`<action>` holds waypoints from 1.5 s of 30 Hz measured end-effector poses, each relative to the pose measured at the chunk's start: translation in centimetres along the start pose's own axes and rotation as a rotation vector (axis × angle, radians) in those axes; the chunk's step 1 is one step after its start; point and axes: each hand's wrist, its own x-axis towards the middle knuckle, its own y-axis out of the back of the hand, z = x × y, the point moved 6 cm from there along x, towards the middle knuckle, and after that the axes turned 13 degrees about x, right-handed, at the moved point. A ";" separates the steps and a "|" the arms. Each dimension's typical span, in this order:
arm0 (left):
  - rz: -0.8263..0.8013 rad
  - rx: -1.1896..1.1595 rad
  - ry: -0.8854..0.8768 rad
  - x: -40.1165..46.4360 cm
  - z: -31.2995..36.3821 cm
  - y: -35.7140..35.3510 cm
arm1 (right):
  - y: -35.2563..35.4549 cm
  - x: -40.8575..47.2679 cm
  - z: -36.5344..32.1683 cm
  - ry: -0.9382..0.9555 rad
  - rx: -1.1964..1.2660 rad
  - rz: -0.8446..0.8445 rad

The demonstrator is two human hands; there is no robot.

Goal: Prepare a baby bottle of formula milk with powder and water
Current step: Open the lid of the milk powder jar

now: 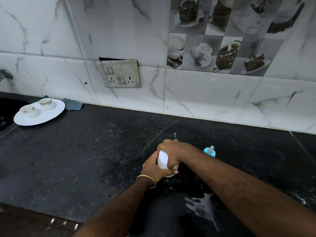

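- A white container sits near the front middle of the black tabletop, held between both hands; its flat white top faces up toward the camera.
- The left hand wraps the container from the left and below, its grip clenched round the body, thumb lying across the near side.
- A gold bangle circles the left wrist, just behind the container.
- The right hand comes over the container from the right, its fingers curled down round the far upper side, so this grip too grasps the container.
- The container's contents cannot be told, since the hands cover most of it.
- A blue bottle cap with a clear teat stands on the tabletop just to the right of the container, behind the right forearm, teat pointing up.
- A smear of whitish wet spill lies on the tabletop in front of the container and to its right, near the front edge.
- Fine white specks are scattered on the tabletop behind the container.
- Well to the left of the container, near the wall, a white plate carries two small patterned cups.
- A grey-blue cloth lies just right of the plate, against the wall.
- On the marble-tiled wall behind the container, up and to the left, is a switch and socket panel.
- A tile panel printed with coffee cups is on the wall above and to the right of the container.
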 end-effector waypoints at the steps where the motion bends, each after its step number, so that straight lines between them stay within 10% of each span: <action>1: -0.001 0.000 -0.002 0.0 0.0 0.0 | 0.2 0.0 0.3 -0.028 0.014 0.020; 15: 0.001 0.039 -0.006 0.1 0.0 0.2 | 0.4 -0.3 0.0 0.146 -0.032 0.004; 27: -0.002 0.080 -0.044 -0.1 0.5 0.7 | 1.3 -2.3 7.8 -0.116 0.731 0.454; 45: -0.016 0.056 -0.013 -0.9 -0.7 2.2 | -9.1 -0.2 9.7 -0.316 0.506 0.304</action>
